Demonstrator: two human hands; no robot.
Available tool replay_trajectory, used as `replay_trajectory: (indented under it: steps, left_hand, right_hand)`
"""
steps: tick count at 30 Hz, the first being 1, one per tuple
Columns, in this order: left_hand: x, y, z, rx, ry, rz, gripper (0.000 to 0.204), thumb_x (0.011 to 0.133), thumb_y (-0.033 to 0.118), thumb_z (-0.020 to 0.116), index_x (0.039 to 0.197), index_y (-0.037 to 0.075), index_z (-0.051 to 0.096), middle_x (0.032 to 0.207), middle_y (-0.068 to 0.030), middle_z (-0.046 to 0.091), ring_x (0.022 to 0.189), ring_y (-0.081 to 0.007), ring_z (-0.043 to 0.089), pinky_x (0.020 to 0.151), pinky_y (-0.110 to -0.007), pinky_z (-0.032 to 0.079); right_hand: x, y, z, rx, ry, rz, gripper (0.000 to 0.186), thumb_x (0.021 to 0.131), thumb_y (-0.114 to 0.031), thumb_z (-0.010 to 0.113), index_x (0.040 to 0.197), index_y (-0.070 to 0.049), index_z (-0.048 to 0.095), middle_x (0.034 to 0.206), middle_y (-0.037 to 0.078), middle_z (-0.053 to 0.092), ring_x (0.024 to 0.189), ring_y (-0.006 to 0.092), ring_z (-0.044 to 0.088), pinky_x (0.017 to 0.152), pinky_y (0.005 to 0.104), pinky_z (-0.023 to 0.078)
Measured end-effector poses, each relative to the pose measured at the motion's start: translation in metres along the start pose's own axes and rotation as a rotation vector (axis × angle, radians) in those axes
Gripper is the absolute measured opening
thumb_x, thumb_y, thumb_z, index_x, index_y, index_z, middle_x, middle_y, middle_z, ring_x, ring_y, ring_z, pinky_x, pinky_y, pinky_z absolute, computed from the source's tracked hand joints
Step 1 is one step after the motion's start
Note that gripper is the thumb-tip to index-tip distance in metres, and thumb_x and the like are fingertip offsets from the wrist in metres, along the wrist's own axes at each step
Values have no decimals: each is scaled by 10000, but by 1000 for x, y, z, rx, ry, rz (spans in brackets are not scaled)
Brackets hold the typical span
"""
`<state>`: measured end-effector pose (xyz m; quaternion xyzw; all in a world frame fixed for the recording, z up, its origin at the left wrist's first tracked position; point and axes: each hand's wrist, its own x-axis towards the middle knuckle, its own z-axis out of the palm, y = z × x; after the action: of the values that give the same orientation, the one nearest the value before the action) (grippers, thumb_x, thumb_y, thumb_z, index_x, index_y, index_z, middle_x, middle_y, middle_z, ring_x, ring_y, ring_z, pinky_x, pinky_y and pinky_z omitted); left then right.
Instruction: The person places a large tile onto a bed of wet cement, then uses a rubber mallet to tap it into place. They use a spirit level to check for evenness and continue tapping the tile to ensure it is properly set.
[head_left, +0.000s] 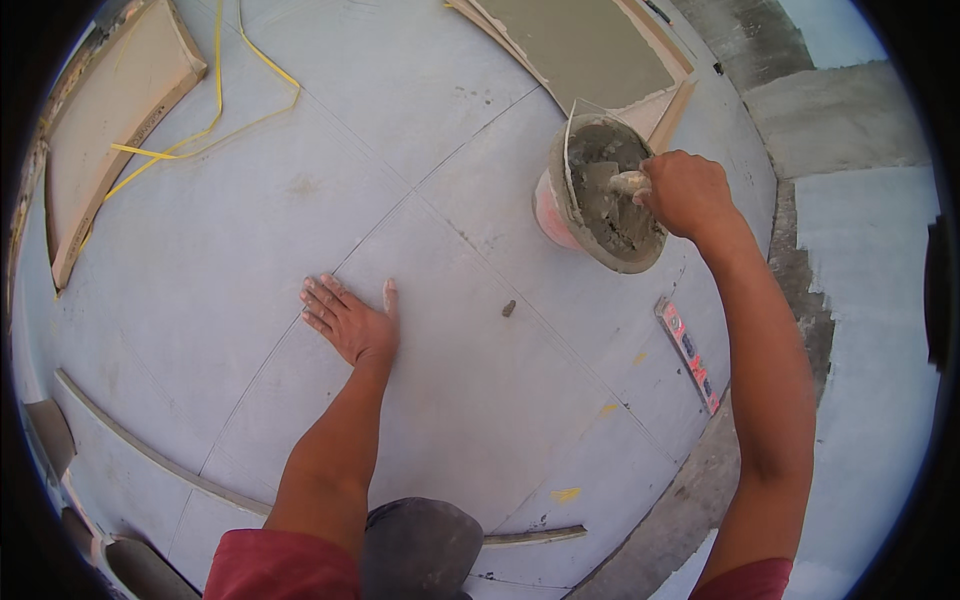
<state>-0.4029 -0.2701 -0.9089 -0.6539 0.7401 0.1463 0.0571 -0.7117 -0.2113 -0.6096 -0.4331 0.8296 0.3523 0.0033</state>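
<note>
My right hand is closed around the mortar-smeared handle of a trowel. The trowel's blade sits in a bucket of wet grey mortar, partly sunk so its shape is hard to make out. A thin wire handle rises along the bucket's far-left rim. Palm down on the pale grey floor, my left hand lies with its fingers stretched out and its thumb apart. Dried mortar whitens those fingertips. A small dark lump of mortar rests between the left hand and the bucket.
A red spirit level lies near my right forearm. Behind the bucket is a cardboard-edged tile pack; another carton stands far left beside loose yellow strapping. Long thin strips lie near me. Rough concrete borders the right side.
</note>
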Motion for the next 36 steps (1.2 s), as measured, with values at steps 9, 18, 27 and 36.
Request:
replay_trajectory:
  steps: [9, 18, 27, 36]
  left_hand:
    - [-2, 7, -1, 46, -11, -16, 1053, 935, 738, 324, 1572, -39, 12, 1657, -225, -15, 1535, -358, -90, 1232, -493, -73]
    - [-5, 13, -4, 51, -5, -26, 1030, 941, 723, 338, 1573, -37, 47, 1655, -231, 2, 1536, -358, -79, 1235, -492, -58]
    - [-5, 13, -1, 74, 29, -19, 1020, 944, 727, 335, 1577, -24, 61, 1655, -230, 25, 1539, -355, -53, 1238, -488, -34]
    - [-2, 12, -1, 53, 5, -40, 1022, 941, 711, 363, 1575, -27, 50, 1655, -227, -9, 1537, -348, -90, 1234, -497, -60]
  right_hand:
    - [-97, 49, 5, 140, 319, 188, 431, 865, -276, 732, 1182, -19, 595, 906, 179, 697, 858, 345, 693, 772, 417, 551]
    - [-150, -46, 163, 1692, 188, 703, 440, 1012, -476, 554, 927, -45, 516, 644, 31, 527, 465, 109, 506, 443, 254, 433]
    - [-157, -97, 198, 1311, 202, 750, 391, 1027, -392, 542, 965, -8, 507, 714, 209, 634, 622, 344, 654, 605, 447, 515]
    - [-261, -90, 190, 1364, -27, 697, 379, 1009, -369, 585, 1008, 4, 515, 734, 201, 635, 625, 318, 631, 613, 436, 503]
